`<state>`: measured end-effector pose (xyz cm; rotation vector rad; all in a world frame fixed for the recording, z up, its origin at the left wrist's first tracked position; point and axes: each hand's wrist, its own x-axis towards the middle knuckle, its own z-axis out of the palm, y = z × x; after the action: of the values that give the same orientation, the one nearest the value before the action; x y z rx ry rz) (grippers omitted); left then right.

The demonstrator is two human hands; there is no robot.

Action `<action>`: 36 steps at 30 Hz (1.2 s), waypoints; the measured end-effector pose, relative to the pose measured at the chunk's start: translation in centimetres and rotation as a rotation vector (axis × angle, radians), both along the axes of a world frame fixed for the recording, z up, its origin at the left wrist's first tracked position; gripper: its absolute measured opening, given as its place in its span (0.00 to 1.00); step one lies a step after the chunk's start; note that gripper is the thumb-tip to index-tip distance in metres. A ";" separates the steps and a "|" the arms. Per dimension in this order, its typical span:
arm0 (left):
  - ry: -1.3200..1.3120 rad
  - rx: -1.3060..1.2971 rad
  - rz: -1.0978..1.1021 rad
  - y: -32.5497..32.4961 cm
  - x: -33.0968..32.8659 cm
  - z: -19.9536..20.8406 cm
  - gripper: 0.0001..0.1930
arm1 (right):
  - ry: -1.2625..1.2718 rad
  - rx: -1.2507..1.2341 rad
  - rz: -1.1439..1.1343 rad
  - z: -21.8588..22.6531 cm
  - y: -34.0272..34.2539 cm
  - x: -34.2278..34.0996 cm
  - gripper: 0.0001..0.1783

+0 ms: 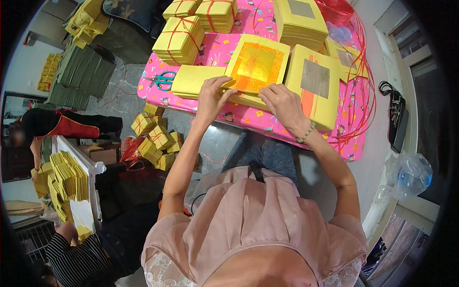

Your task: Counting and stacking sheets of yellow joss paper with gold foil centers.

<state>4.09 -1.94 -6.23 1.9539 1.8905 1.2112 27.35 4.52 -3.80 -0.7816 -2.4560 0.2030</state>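
Observation:
A yellow paper sheet [285, 51] with a shiny gold and orange square lies in front of me, tilted on other yellow paper. At its near left corner my left hand [212, 99] is closed, thumb and fingers pinching the edge. My right hand [286, 106], with a beaded bracelet at the wrist, is closed on the near right part of the same edge. Left of the sheet lies a folded yellow paper stack [196, 79]. To the right, close to my right hand, sits a thick yellow paper stack [325, 103] topped by a silver square and an orange stripe.
Teal scissors [165, 81] rest at the left of the pink patterned table [351, 138]. Bundles tied with red string [176, 40] and a tall stack [299, 31] stand behind. Red strings [366, 71] hang at right. Yellow bundles [160, 137] lie on the floor; two people work at left.

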 end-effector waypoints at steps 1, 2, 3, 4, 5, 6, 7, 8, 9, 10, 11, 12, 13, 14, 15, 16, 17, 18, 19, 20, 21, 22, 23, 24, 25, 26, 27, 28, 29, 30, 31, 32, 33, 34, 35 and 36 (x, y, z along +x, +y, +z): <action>0.057 0.022 0.007 0.0 -0.1 0.0 0.19 | 0.019 -0.009 0.008 0.0 0.0 0.0 0.06; 0.056 0.024 0.001 0.0 -0.2 -0.1 0.19 | 0.018 -0.007 0.001 0.1 0.1 0.0 0.06; 0.016 0.016 0.004 0.0 -0.1 -0.2 0.18 | 0.024 -0.021 0.012 0.1 0.1 0.0 0.06; -0.025 0.009 0.006 0.0 -0.1 -0.3 0.17 | 0.030 -0.034 0.023 0.2 0.1 0.0 0.06; -0.026 0.011 -0.001 0.0 -0.1 -0.4 0.17 | 0.028 -0.032 0.016 0.2 0.2 0.0 0.06; -0.018 0.020 -0.001 0.0 -0.1 -0.4 0.17 | 0.023 -0.028 0.025 0.2 0.2 0.0 0.06; -0.009 0.029 0.000 0.0 -0.1 -0.3 0.16 | 0.019 -0.024 0.035 0.3 0.2 0.1 0.06; -0.010 0.031 -0.004 0.0 -0.1 -0.3 0.16 | 0.018 -0.023 0.030 0.4 0.2 0.3 0.06; 0.013 -0.017 -0.020 0.0 -0.3 -0.2 0.18 | 0.033 -0.025 0.024 0.6 0.3 0.4 0.06; 0.035 -0.065 -0.035 0.1 -0.3 -0.1 0.20 | 0.048 -0.027 0.019 0.8 0.4 0.4 0.06; 0.037 -0.064 -0.035 -0.1 -0.4 0.0 0.20 | 0.050 -0.026 0.019 1.0 0.6 0.3 0.06; 0.074 -0.004 0.004 -0.1 0.0 0.4 0.23 | 0.080 -0.058 0.010 1.3 1.0 0.4 0.07; 0.110 0.057 0.044 0.0 0.3 0.9 0.26 | 0.109 -0.091 0.002 1.7 1.3 0.5 0.08; 0.109 0.059 0.041 0.2 0.6 1.3 0.26 | 0.108 -0.088 -0.001 2.2 1.9 0.6 0.08; 0.181 0.136 0.065 0.4 1.0 1.8 0.29 | 0.115 -0.180 -0.019 2.9 2.8 0.7 0.09; 0.253 0.214 0.089 0.7 1.4 2.0 0.33 | 0.122 -0.271 -0.036 3.4 3.7 0.8 0.11; 0.253 0.215 0.089 1.2 1.9 2.0 0.33 | 0.122 -0.270 -0.035 3.7 4.8 0.8 0.11; 0.216 0.284 0.059 1.7 2.4 2.0 0.33 | 0.123 -0.308 -0.059 4.0 5.9 0.7 0.12; 0.179 0.352 0.028 2.3 2.8 2.1 0.34 | 0.125 -0.346 -0.083 4.2 7.1 0.7 0.14; 0.199 0.334 -0.020 2.9 3.0 1.9 0.35 | 0.144 -0.347 -0.072 4.1 8.3 0.6 0.15; 0.200 0.338 -0.019 3.6 3.3 1.9 0.35 | 0.144 -0.343 -0.071 4.0 9.4 0.4 0.15; 0.245 0.258 -0.065 4.4 3.5 1.9 0.35 | 0.129 -0.380 -0.099 3.9 10.5 0.1 0.15; 0.290 0.177 -0.110 5.2 3.6 2.0 0.35 | 0.115 -0.416 -0.126 3.8 11.5 -0.2 0.16; 0.307 0.116 -0.155 6.1 3.6 1.8 0.35 | 0.144 -0.424 -0.117 3.1 12.8 -0.3 0.16; 0.308 0.123 -0.158 6.9 3.8 1.7 0.35 | 0.145 -0.417 -0.120 2.4 14.0 -0.2 0.16; 0.391 0.101 -0.164 7.7 4.0 1.5 0.35 | 0.134 -0.421 -0.126 1.8 15.2 -0.1 0.15; 0.477 0.074 -0.166 8.3 4.1 1.4 0.35 | 0.125 -0.428 -0.127 1.5 16.0 -0.3 0.15; 0.483 0.034 -0.179 8.9 4.0 1.2 0.35 | 0.128 -0.424 -0.126 1.1 16.7 -0.5 0.15; 0.487 0.038 -0.178 9.4 4.0 1.0 0.35 | 0.140 -0.440 -0.127 0.7 17.3 -0.6 0.15; 0.508 0.002 -0.190 9.8 4.0 0.9 0.35 | 0.151 -0.459 -0.129 0.2 17.9 -0.7 0.14; 0.529 -0.034 -0.202 10.2 4.1 0.8 0.36 | 0.155 -0.456 -0.130 -0.2 18.3 -0.7 0.14; 0.535 -0.044 -0.208 10.7 4.1 0.5 0.36 | 0.122 -0.413 -0.135 -0.7 18.7 -0.7 0.14; 0.538 -0.044 -0.207 11.0 4.0 0.4 0.36 | 0.089 -0.373 -0.136 -0.7 18.9 -0.9 0.13; 0.512 -0.062 -0.222 11.2 4.0 0.3 0.36 | 0.092 -0.373 -0.135 -0.7 19.0 -1.0 0.13; 0.486 -0.080 -0.237 11.5 3.9 0.1 0.35 | 0.062 -0.377 -0.162 -0.7 19.1 -1.1 0.12; 0.487 -0.079 -0.241 11.8 3.8 0.1 0.35 | 0.032 -0.381 -0.193 -0.7 19.1 -1.1 0.11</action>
<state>7.90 9.88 -6.09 2.5099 1.7803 0.6230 26.22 23.66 -4.50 -1.1582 -2.3224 0.6166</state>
